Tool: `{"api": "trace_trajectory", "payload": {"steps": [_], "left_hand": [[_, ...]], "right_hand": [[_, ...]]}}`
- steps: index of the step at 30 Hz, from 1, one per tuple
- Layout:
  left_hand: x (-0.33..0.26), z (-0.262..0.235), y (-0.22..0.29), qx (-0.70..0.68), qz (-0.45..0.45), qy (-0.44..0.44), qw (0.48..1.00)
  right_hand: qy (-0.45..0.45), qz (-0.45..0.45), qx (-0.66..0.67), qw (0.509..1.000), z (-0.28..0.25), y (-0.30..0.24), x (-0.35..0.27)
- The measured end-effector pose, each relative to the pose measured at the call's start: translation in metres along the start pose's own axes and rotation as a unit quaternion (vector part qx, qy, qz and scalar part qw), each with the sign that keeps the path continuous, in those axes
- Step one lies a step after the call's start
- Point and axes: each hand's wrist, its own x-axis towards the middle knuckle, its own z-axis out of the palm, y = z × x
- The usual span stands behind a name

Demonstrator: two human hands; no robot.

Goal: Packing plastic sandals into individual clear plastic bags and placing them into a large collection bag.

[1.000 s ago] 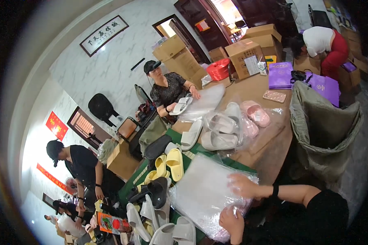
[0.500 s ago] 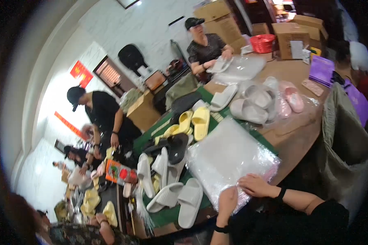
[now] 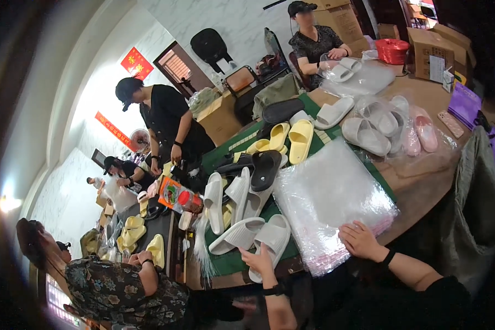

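Resting a right hand flat on the near edge of a stack of clear plastic bags, with fingers loosely spread. Reaching with a left hand to a light grey slipper, with thumb and forefinger apart over its lower end; impossible to say from this angle whether gripping it. Lying just left of the bags, at the near edge of a green mat, close beside a second grey slipper, with yellow slippers and a black slipper farther back.

Posted on the far wall: a red sign in large characters and, lower down, a long red banner with a row of smaller ones (both tilted, like the wall itself). Stuck to a brown carton across the table: a white label with print too fine for reading. Standing beyond the slippers: an orange pouch in bright printed colours, next to a red-lidded jar. Seen opposite, handling pale slippers above clear plastic: a person in a black cap.
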Motion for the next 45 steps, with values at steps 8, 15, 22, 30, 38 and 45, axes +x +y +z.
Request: {"api": "trace_trajectory", "payload": {"steps": [8, 15, 22, 30, 38, 45], "left_hand": [[0.034, -0.005, -0.005, -0.339, -0.178, -0.193, 0.903], [0.05, 0.006, -0.02, -0.563, -0.274, -0.251, 0.738], [0.043, 0.002, -0.006, -0.553, -0.242, -0.303, 0.738], [-0.004, -0.068, 0.063, -0.693, -0.166, -0.299, 0.634], [-0.088, -0.1, 0.171, -0.775, -0.232, -0.386, 0.443], [-0.118, -0.002, 0.218, -0.805, -0.241, -0.494, 0.221]], "right_hand": [[-0.005, -0.001, -0.01, 1.0, -0.012, -0.006, 0.012], [-0.012, -0.011, -0.017, 1.0, -0.011, -0.005, 0.01], [-0.002, -0.008, -0.001, 1.0, 0.001, -0.002, 0.003], [-0.005, -0.003, -0.025, 1.0, -0.003, 0.001, -0.003], [-0.015, -0.008, -0.034, 0.999, 0.003, 0.004, -0.007], [-0.04, -0.025, -0.06, 0.997, 0.019, 0.009, -0.013]]}}
